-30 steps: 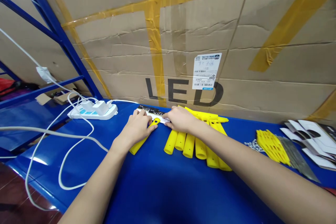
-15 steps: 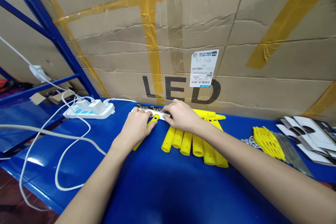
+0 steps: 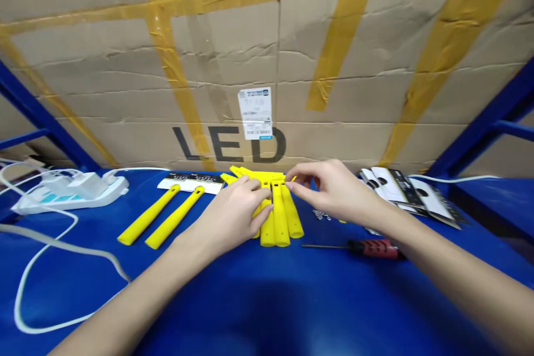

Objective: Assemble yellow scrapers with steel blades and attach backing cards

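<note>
At twelve o'clock on the blue bench [image 3: 250, 311], yellow plastic handles [image 3: 273, 219] lay bunched. The left hand [image 3: 227, 214] lay curled against them, its hold uncertain; the right hand [image 3: 334, 189] stood half open, empty, fingertips just beside them. Caution: uneven stacking could let handles slide toward the screwdriver [image 3: 375, 248] at three o'clock.

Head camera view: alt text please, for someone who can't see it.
A left hand touches a bunch of yellow plastic bars on a blue table, with a right hand just beside them. Two more bars lie to the left, and a screwdriver to the right.
</note>
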